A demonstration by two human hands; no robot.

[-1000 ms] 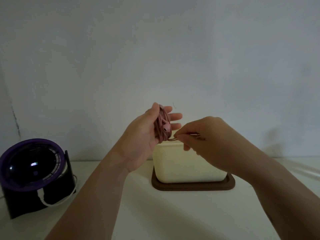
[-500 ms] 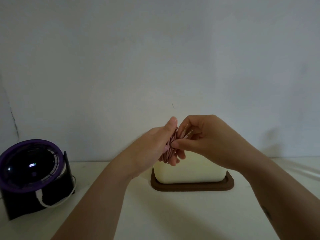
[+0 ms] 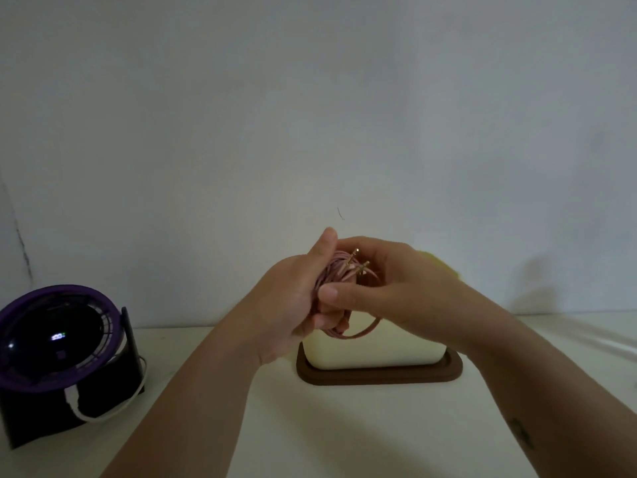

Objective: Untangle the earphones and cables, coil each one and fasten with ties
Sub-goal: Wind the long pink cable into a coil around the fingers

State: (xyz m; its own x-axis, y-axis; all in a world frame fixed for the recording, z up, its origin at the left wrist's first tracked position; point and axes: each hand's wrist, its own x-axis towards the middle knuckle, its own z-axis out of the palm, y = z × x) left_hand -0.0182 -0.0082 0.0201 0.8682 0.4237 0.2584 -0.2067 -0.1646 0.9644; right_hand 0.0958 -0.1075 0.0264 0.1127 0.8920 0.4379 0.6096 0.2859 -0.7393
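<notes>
In the head view, left hand [image 3: 293,305] fingers [image 3: 331,321] curl round the coiled pink cable [image 3: 336,274] while right hand [image 3: 400,288] fingers [image 3: 344,293] pinch the same coil from its right, a cream box [image 3: 379,350] on the counter [image 3: 344,429] just below them.

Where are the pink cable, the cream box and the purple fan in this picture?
pink cable [image 3: 336,272], head view, on the coiled strands.
cream box [image 3: 379,351], head view, on its front wall.
purple fan [image 3: 44,343], head view, on its dark middle.
</notes>
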